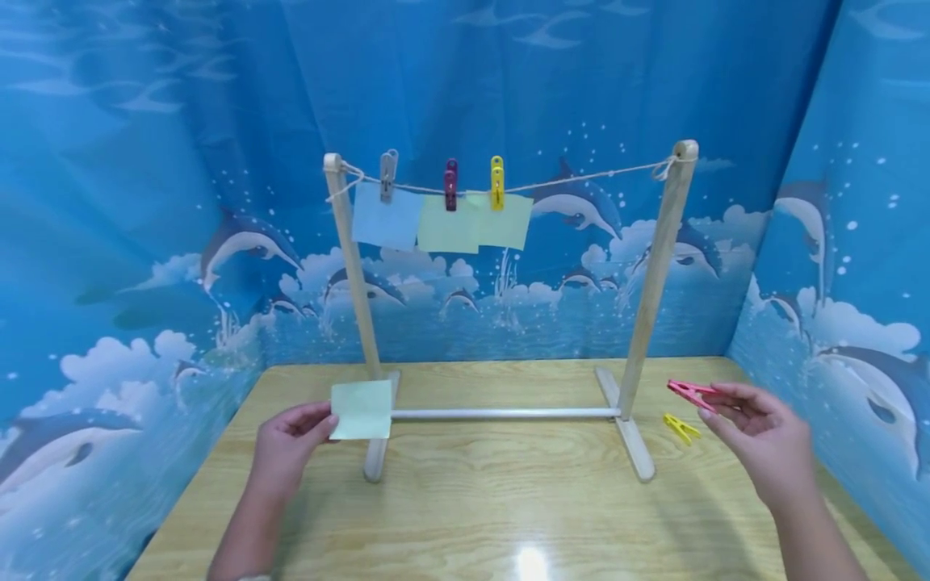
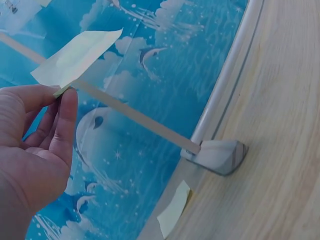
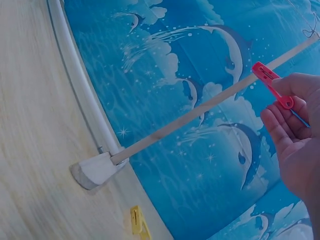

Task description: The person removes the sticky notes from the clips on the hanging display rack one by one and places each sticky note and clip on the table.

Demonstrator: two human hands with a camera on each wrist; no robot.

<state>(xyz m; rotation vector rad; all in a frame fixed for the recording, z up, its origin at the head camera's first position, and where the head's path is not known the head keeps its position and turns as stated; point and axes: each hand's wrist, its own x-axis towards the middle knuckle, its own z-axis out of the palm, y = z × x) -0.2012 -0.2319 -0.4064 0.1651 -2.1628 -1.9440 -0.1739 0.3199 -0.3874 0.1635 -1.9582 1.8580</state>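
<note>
My left hand (image 1: 289,445) pinches a pale green paper note (image 1: 361,410) by its edge, in front of the rack's left post. At the right, my right hand (image 1: 763,440) holds a red clothespin (image 1: 693,394) between thumb and fingers, above the table. Just below that clothespin lies a yellow clothespin (image 1: 681,428). On the string (image 1: 596,174) hang a blue note (image 1: 387,219) under a grey clothespin (image 1: 388,176), a green note (image 1: 446,230) under a dark red clothespin (image 1: 451,184), and another green note (image 1: 512,222) under a yellow clothespin (image 1: 497,182).
The wooden rack has a left post (image 1: 354,274), a right post (image 1: 657,278) and a white bar (image 1: 501,413) low between its feet. Another pale note (image 2: 174,210) lies near the left foot (image 2: 220,156). A blue dolphin-print curtain (image 1: 465,323) surrounds the wooden table (image 1: 494,500).
</note>
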